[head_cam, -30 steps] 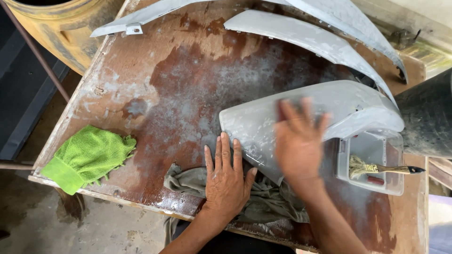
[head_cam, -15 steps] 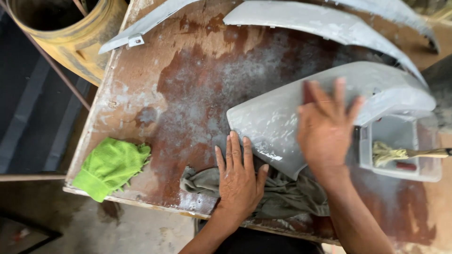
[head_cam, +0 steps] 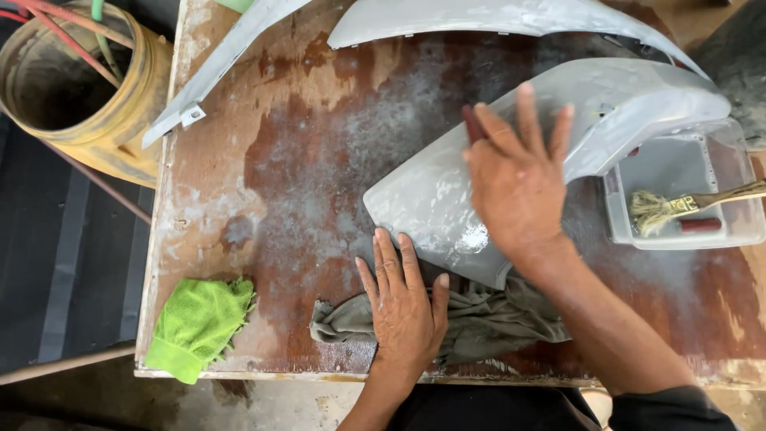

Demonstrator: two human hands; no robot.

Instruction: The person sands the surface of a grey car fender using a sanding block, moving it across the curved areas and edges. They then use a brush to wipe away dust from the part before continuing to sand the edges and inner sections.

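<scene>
A grey primed curved body panel (head_cam: 630,100) lies on a worn brown table (head_cam: 263,183). My right hand (head_cam: 519,179) presses flat on the panel's middle with fingers spread, and a dark red sanding piece (head_cam: 471,124) shows under its fingertips. White dust lies on the panel beside the hand. My left hand (head_cam: 403,307) rests flat on a grey rag (head_cam: 503,319) at the table's near edge, just below the panel's lower edge, holding nothing.
A clear plastic tub (head_cam: 614,219) with a brush (head_cam: 662,209) sits right of the panel. A green cloth (head_cam: 199,323) lies at the near left corner. Two more grey panels (head_cam: 495,16) (head_cam: 223,64) lie at the back. A yellow barrel (head_cam: 120,136) stands left of the table.
My right hand has rubbed back and forth a short way over the panel. My left hand has stayed on the rag. The view has shifted.
</scene>
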